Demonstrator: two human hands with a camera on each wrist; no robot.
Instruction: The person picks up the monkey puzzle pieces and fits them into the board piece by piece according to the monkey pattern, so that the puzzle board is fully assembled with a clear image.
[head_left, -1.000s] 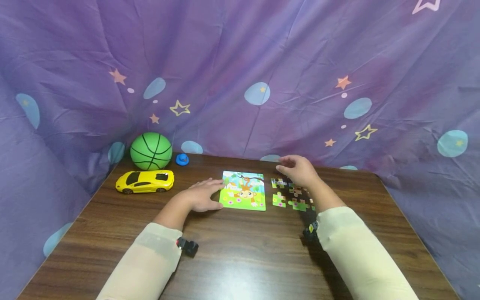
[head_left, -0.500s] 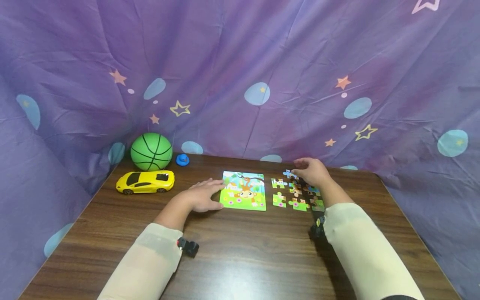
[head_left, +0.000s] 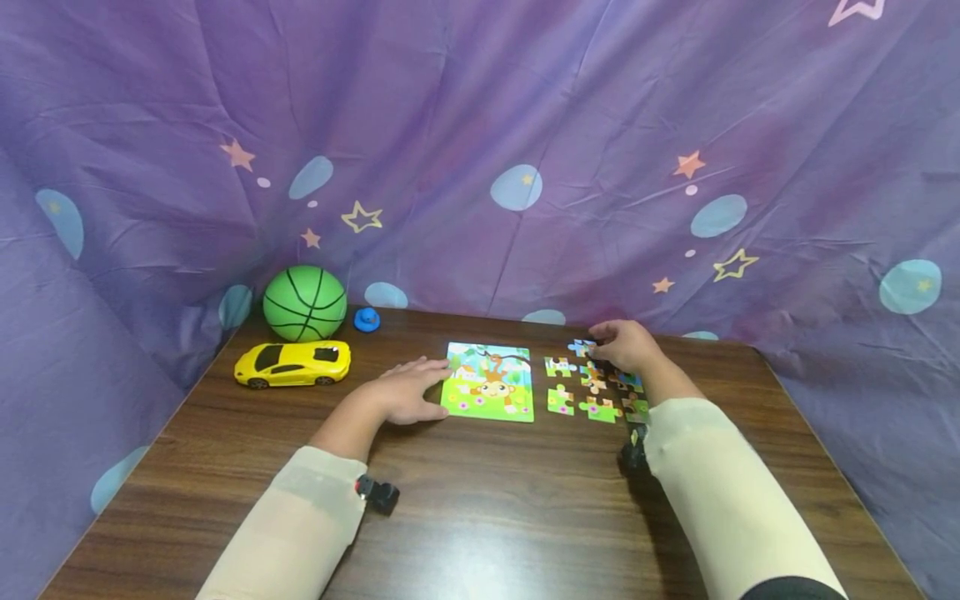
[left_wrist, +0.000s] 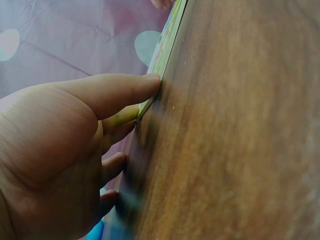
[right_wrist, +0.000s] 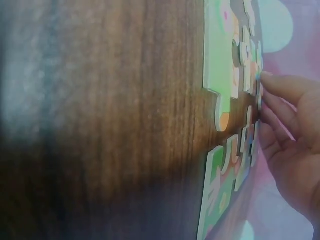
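Observation:
A square picture board (head_left: 487,387) with a monkey on it lies flat on the wooden table. At its left edge rests my left hand (head_left: 408,393), fingers extended; in the left wrist view the thumb (left_wrist: 127,92) touches the board's corner. To the right, several loose jigsaw puzzle pieces (head_left: 600,408) lie in loose rows. My right hand (head_left: 630,346) is at their back edge, beside a blue puzzle piece (head_left: 580,347). In the right wrist view its curled thumb and fingers (right_wrist: 282,87) close on a piece at table level, mostly hidden by the hand.
A yellow toy car (head_left: 292,364), a green ball (head_left: 305,304) and a small blue rubber duck (head_left: 367,320) stand at the back left of the table (head_left: 480,500). A purple patterned cloth (head_left: 420,125) hangs behind and along the sides.
My right hand has moved right from above the back middle of the pieces and lowered to the back right, uncovering several pieces. My left hand has stayed at the board.

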